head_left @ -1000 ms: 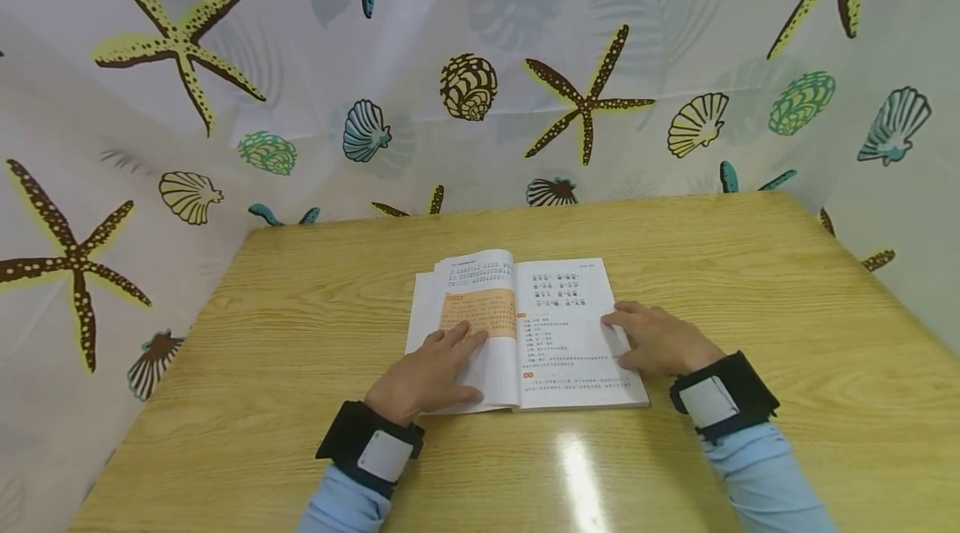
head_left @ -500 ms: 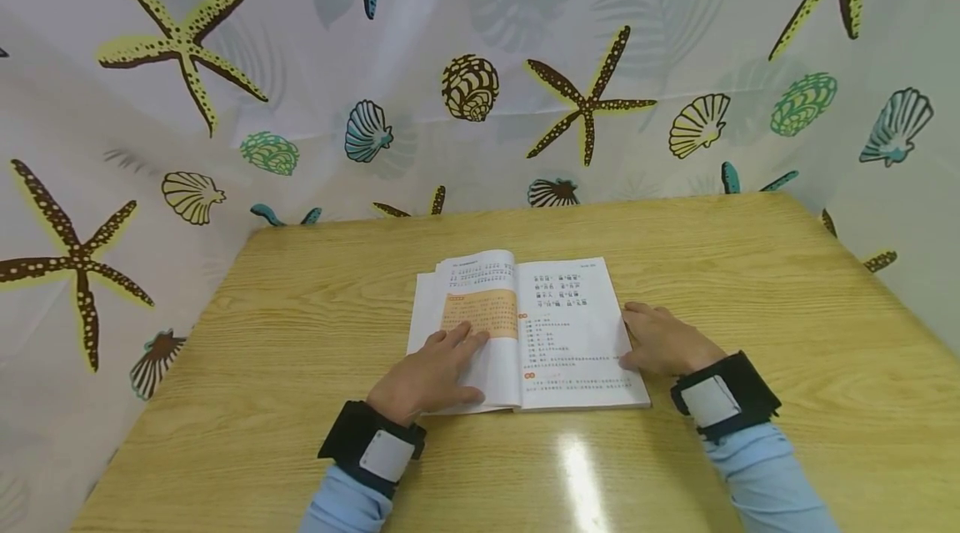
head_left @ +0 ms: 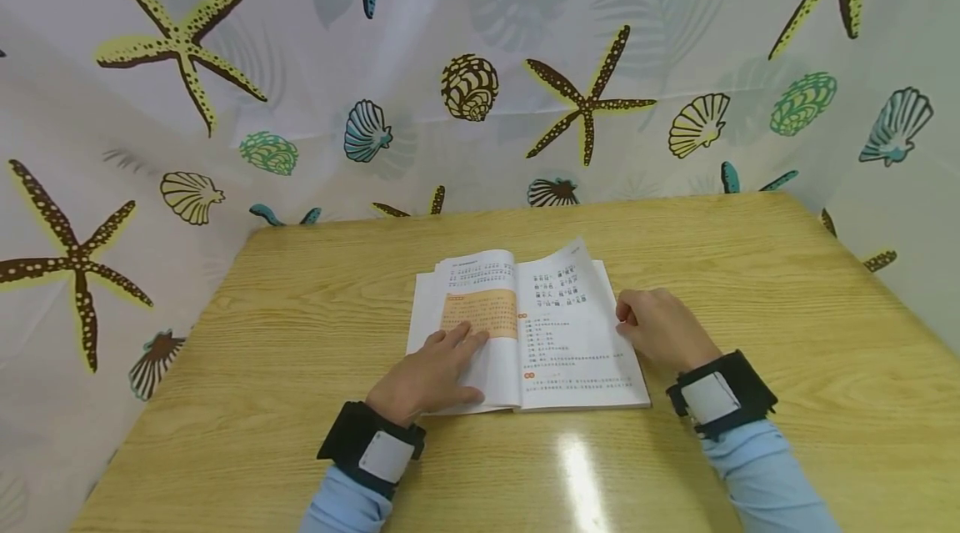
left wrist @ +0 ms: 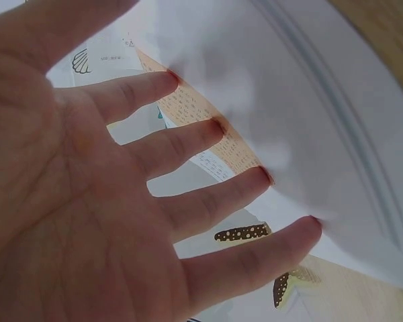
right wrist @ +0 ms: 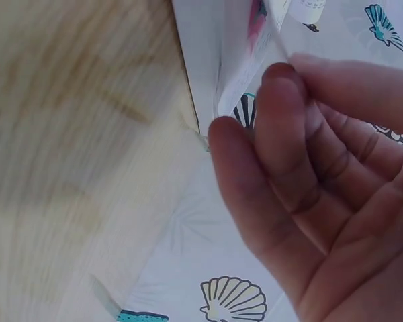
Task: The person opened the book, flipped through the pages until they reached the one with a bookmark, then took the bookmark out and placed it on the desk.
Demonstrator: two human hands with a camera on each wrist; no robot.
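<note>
A thick paperback book [head_left: 534,349] lies opened on the wood-grain table [head_left: 300,308], near its middle, the spread facing the person. The left side bulges softly toward the spine and carries an orange text panel [head_left: 483,306] across its middle; on the right side, larger characters stand over columns of smaller ones, with two little orange labels (the print itself is too small to read). The right-hand leaf [head_left: 562,291] bows upward, its far corner raised above the white page beneath. The lower part of the left page is partly hidden under the left hand [head_left: 429,374], and both forearms are cut off at the bottom of the head view. In the right wrist view the book appears nearly edge-on, and a pinkish patch [right wrist: 256,23] there is too blurred to make out. The left hand lies with fingers spread and nearly straight, their tips touching the left page. The right hand [head_left: 667,329] has its fingers bent, thumb and forefinger pinching the outer edge of the right-hand leaf.
</note>
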